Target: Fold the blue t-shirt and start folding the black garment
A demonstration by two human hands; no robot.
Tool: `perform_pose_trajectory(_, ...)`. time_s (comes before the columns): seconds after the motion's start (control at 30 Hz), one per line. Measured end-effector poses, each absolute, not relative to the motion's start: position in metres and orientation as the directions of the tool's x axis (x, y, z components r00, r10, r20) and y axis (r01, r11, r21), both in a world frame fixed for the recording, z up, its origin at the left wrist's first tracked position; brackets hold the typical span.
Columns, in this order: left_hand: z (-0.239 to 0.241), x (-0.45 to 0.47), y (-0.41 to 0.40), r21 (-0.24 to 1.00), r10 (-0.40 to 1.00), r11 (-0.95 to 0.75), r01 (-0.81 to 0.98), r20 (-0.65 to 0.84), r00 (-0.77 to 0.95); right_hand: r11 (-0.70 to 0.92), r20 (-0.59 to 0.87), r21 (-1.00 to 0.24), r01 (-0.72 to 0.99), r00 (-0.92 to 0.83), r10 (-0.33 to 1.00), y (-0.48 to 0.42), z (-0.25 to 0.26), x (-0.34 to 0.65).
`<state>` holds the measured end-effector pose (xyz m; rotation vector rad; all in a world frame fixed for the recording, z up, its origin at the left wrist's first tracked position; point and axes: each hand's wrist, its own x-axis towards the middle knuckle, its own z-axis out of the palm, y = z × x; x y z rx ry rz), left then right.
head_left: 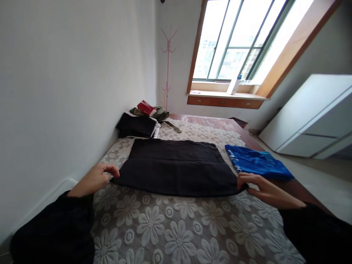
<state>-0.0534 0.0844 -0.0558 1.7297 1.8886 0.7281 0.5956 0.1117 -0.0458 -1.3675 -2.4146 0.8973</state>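
Note:
A piece of black clothing (176,167), folded into a wide rectangle with a crease across it, lies on the flower-patterned bed cover (180,238). At its near left corner my left hand (96,178) has its fingers curled down onto the fabric. My right hand (260,185) pinches the near right corner between thumb and fingers. The front edge runs between both hands and bows slightly toward me. What kind of garment it is cannot be told from its folded shape. A folded blue garment (257,161) with white lettering lies just beyond my right hand.
Against the left wall sit a black folded cloth (136,125), a red packet (146,107) and an olive item with a strap (162,113). Behind them stands a pink coat rack (168,66). A white bottle (233,86) is on the windowsill. A white cabinet (310,113) stands at right.

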Motion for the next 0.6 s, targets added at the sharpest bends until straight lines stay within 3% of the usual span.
perform_pose_trajectory(0.1,-0.056,-0.057,0.101,0.578,0.996,0.047,0.814,-0.091,0.008,0.317,-0.217,-0.589,0.743,-0.523,0.824,0.126,-0.049,0.589)
perform_pose_trajectory(0.2,-0.058,-0.042,0.148,0.494,0.999,0.021,0.869,-0.045,0.002,0.269,-0.112,-0.552,0.790,-0.389,0.914,0.176,-0.058,0.575)
perform_pose_trajectory(0.33,-0.073,-0.015,0.224,0.448,0.992,0.086,0.890,0.040,-0.116,0.020,-0.042,-0.421,0.907,-0.042,0.998,0.262,-0.075,0.545)
perform_pose_trajectory(0.47,-0.096,0.001,0.270,0.398,0.956,0.194,0.897,0.129,-0.264,-0.155,0.086,-0.347,0.925,0.195,0.977,0.312,-0.099,0.524)
perform_pose_trajectory(0.6,-0.117,0.006,0.280,0.385,0.901,0.260,0.886,0.235,-0.366,-0.240,0.218,-0.357,0.903,0.331,0.918,0.316,-0.127,0.521)
